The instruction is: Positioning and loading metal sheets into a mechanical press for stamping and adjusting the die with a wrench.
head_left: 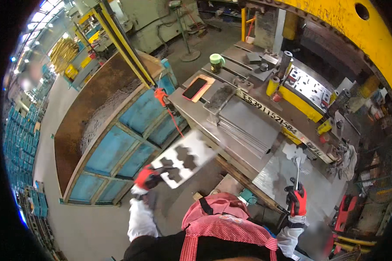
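Note:
My left hand (147,178), in a red and black glove, is closed on the edge of a punched metal sheet (200,150) with irregular cut-outs. The sheet is tilted in the air, between the blue bin and the table, and slightly blurred. At the right, my gloved right hand (297,201) is wrapped round a slim metal hand tool (297,172); its exact kind is unclear. The tool's far end meets or overlaps a flat, irregular metal piece (291,151) above a shiny plate (274,174). A stack of flat metal sheets (252,122) lies on the table between my hands.
A large blue bin (135,143) with metal scrap stands left. On the table (191,108) are a phone (194,88) and a green-lidded cup (215,67). A press die (309,89) sits beneath a yellow frame (335,15). A red-handled device (161,96) hangs by the table corner.

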### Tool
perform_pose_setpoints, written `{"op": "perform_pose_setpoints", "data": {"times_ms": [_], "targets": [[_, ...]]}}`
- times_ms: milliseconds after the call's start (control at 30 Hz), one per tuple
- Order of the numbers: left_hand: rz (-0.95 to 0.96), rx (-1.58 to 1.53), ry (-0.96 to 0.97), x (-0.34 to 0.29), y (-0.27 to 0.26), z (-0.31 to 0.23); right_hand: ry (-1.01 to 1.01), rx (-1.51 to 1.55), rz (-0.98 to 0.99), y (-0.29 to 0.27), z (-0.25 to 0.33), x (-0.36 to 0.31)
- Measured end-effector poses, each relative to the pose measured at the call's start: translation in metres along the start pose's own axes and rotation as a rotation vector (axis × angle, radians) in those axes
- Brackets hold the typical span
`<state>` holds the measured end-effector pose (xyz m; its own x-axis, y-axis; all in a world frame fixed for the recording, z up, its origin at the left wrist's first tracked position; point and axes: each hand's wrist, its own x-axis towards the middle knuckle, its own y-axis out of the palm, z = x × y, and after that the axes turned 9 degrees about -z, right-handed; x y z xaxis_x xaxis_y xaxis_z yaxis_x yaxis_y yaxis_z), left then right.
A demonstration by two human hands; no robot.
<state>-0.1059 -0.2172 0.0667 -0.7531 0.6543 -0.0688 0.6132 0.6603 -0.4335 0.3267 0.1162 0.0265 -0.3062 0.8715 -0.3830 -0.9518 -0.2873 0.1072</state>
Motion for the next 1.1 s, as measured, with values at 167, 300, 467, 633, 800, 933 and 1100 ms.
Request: {"op": "perform_pose_setpoints", "data": {"times_ms": [167,300,467,633,800,933,1100], "targets": [[-0.383,0.248,-0.061,0.011,-0.101,0.074,-0.013,0.019,-0.059,-0.010,-0.040,0.003],[-0.485,0.153,-0.069,0.104,-0.134,0.112,0.011,-0.044,0.013,-0.012,-0.031,0.016],[-0.353,-0.574,0.031,0.199,-0.122,0.101,-0.044,0.036,-0.086,-0.036,-0.021,0.015],[0.010,-0.866,-0.215,0.187,0.004,0.131,0.025,0.020,-0.065,-0.065,-0.032,0.035],[0.150,-0.703,-0.236,0.105,0.123,0.096,0.059,-0.066,-0.111,-0.078,-0.039,0.046],[0.186,-0.669,-0.435,0.066,0.141,0.092,-0.087,-0.074,0.086,-0.015,0.009,0.046],[0.402,-0.572,-0.467,0.049,0.183,0.061,-0.211,-0.137,0.342,0.040,0.031,0.152]]}}
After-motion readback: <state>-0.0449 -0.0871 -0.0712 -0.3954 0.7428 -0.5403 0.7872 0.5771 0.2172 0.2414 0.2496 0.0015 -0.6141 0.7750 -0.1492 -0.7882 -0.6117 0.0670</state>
